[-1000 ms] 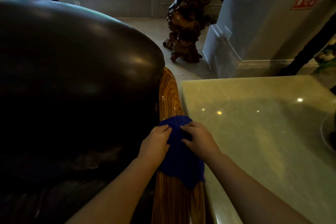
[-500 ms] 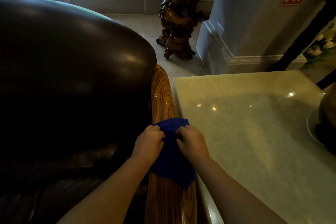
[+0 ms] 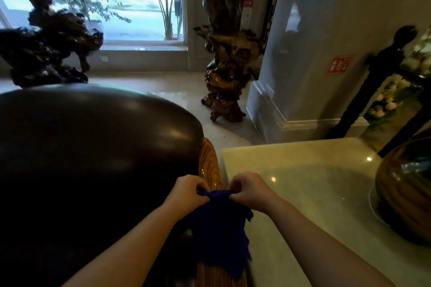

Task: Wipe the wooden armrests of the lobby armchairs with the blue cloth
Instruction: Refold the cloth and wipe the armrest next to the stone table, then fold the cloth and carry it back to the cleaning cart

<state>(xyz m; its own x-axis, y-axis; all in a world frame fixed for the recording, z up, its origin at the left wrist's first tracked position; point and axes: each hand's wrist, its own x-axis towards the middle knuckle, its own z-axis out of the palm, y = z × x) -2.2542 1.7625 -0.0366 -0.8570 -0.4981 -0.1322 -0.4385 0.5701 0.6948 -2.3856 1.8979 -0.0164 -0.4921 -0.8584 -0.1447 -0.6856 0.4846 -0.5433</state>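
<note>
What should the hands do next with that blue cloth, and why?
Probably slide the blue cloth forward. Left hand and right hand pinch its far edge on the wooden armrest, and bare wood lies ahead of it.

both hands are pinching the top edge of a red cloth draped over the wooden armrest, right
Not quite: the cloth is blue, not red. The head view shows the left hand and right hand pinching its top edge over the wooden armrest.

Daylit window (image 3: 130, 7) (marble floor (image 3: 168, 93))
</note>
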